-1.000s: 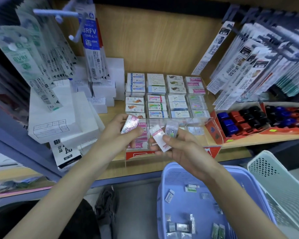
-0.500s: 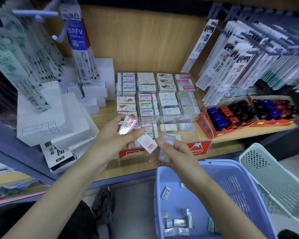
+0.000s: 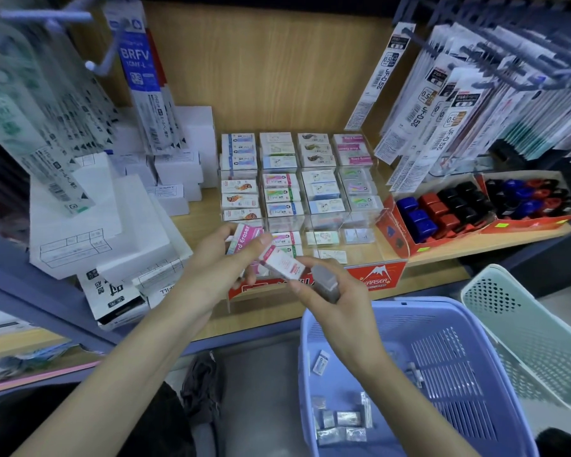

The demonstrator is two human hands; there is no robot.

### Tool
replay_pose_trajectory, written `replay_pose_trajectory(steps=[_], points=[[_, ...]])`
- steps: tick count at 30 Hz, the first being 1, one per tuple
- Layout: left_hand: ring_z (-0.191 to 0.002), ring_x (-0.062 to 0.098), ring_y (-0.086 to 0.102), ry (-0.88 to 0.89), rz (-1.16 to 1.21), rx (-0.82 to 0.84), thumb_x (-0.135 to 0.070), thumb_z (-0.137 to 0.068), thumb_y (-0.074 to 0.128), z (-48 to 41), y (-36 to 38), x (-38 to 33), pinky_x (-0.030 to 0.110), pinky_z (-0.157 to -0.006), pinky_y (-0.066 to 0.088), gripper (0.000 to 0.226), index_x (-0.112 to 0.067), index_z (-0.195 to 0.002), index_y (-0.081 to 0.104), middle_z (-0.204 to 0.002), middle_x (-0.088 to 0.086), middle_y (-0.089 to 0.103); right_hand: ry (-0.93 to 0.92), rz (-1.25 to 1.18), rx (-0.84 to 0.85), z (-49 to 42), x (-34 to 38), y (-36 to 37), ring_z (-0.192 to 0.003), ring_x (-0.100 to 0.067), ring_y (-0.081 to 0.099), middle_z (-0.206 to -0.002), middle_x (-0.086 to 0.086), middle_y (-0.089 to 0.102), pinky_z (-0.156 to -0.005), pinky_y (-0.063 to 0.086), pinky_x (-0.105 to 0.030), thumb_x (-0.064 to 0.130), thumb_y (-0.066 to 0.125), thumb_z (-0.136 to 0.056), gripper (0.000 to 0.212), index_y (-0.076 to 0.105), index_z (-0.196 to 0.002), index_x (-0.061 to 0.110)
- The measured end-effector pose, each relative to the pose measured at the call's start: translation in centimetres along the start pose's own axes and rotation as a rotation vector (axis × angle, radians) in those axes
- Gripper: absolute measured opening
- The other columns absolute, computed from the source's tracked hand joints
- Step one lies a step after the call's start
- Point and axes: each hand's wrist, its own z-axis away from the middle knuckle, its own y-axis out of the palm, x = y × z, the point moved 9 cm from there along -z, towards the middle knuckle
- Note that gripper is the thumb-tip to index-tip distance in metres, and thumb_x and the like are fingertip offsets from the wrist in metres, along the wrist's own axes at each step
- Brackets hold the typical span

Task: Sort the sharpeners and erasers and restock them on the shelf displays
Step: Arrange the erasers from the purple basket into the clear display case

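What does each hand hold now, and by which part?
Left hand: pink Hard Eraser pack, by its long edge, and white eraser, by its upper end. Right hand: grey eraser, by its sides.

A shelf (image 3: 261,316) carries a compartment display (image 3: 376,277) of erasers at its middle. Stacked boxes (image 3: 119,232) lie to its left, and two trays of sharpeners (image 3: 442,206) to its right. Hanging packs (image 3: 47,110) overhang the boxes, and more packs (image 3: 459,103) overhang the trays. In front of the display, the left hand (image 3: 218,268) holds two erasers (image 3: 244,239), and the right hand (image 3: 337,301) beside it holds another eraser (image 3: 325,282). Below the right hand a basket (image 3: 442,357) contains loose erasers (image 3: 340,420), with a second basket (image 3: 524,331) to its right.
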Motion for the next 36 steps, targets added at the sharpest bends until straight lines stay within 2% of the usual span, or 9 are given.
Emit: replay_pose_trajectory(steps=[5,10,14,20,23,26,28,32,36], points=[[-0.051,0.006,0.050,-0.037,0.023,0.072,-0.038,-0.074,0.071,0.1,0.1,0.2,0.017,-0.043,0.036,0.039,-0.024,-0.108,0.059,-0.070,-0.003,0.066,0.028,-0.073,-0.015,-0.2,-0.6,-0.8,-0.049,0.002,0.049,-0.049,0.017,0.052,-0.051,0.036,-0.007,0.011,0.059,-0.090,0.010,0.069,-0.090,0.012],[-0.047,0.005,0.049,-0.027,-0.049,0.073,-0.034,-0.078,0.071,0.0,0.0,0.6,0.016,-0.043,0.037,0.039,-0.022,-0.113,0.058,-0.058,-0.009,0.062,0.040,-0.133,-0.032,-0.6,-0.3,-0.8,-0.045,-0.002,0.041,-0.054,0.003,0.061,-0.048,0.032,-0.011,0.018,0.055,-0.092,0.027,0.066,-0.067,0.017],[-0.043,0.007,0.047,-0.029,-0.016,0.062,-0.038,-0.084,0.063,0.0,0.3,0.4,0.016,-0.045,0.040,0.032,-0.021,-0.112,0.061,-0.064,-0.004,0.066,0.071,-0.160,-0.049,-1.2,0.1,-0.5,-0.041,-0.010,0.034,-0.052,-0.008,0.057,-0.044,0.031,-0.016,0.023,0.052,-0.094,0.045,0.051,-0.051,0.013],[-0.050,0.008,0.049,-0.005,0.084,0.036,-0.032,-0.084,0.065,-0.1,0.0,-0.1,0.017,-0.043,0.035,0.025,-0.021,-0.107,0.062,-0.082,0.007,0.068,0.105,-0.209,-0.076,-1.9,0.0,-0.8,-0.042,-0.011,0.031,-0.054,-0.009,0.056,-0.044,0.029,-0.017,0.024,0.052,-0.095,0.042,0.049,-0.058,0.004],[-0.051,0.007,0.051,0.008,0.062,0.015,-0.024,-0.083,0.069,-0.2,-0.4,0.0,0.018,-0.047,0.038,0.025,-0.024,-0.107,0.061,-0.082,0.009,0.067,0.039,-0.087,-0.078,-1.9,-0.2,-1.1,-0.047,-0.012,0.036,-0.058,-0.017,0.051,-0.049,0.032,-0.017,0.023,0.055,-0.094,0.041,0.052,-0.054,0.015],[-0.049,0.005,0.050,-0.008,0.049,-0.010,-0.021,-0.083,0.069,-0.3,-0.7,0.4,0.014,-0.044,0.039,0.028,-0.022,-0.110,0.061,-0.077,0.002,0.068,-0.038,0.106,-0.062,-1.7,-0.3,-1.3,-0.083,-0.002,0.061,-0.087,0.010,0.066,-0.070,0.045,-0.014,0.025,0.066,-0.086,0.006,0.068,-0.088,0.030],[-0.049,0.005,0.049,-0.029,0.032,-0.018,-0.022,-0.083,0.069,-0.3,-0.8,0.9,0.014,-0.043,0.039,0.029,-0.020,-0.110,0.061,-0.073,-0.001,0.068,-0.092,0.240,0.020,-1.5,-0.6,-0.7,-0.100,0.003,0.057,-0.104,0.016,0.061,-0.079,0.045,-0.012,0.022,0.069,-0.083,0.025,0.066,-0.107,0.029],[-0.047,0.004,0.048,-0.040,-0.014,-0.032,-0.024,-0.084,0.068,-0.4,-0.8,1.6,0.014,-0.044,0.038,0.024,-0.021,-0.107,0.062,-0.056,-0.008,0.062,-0.170,0.478,0.031,-2.1,-0.7,-0.8,-0.091,-0.001,0.055,-0.104,0.010,0.062,-0.072,0.044,-0.013,0.020,0.070,-0.084,0.029,0.065,-0.112,0.022],[-0.046,0.001,0.049,-0.011,-0.061,-0.083,-0.028,-0.085,0.066,-0.7,-1.4,1.2,0.010,-0.041,0.035,0.020,-0.026,-0.103,0.059,-0.059,-0.010,0.061,-0.195,0.650,-0.046,-4.8,-0.3,-3.0,-0.079,-0.005,0.053,-0.110,0.005,0.063,-0.069,0.044,-0.019,0.024,0.067,-0.086,0.030,0.066,-0.116,0.019]])
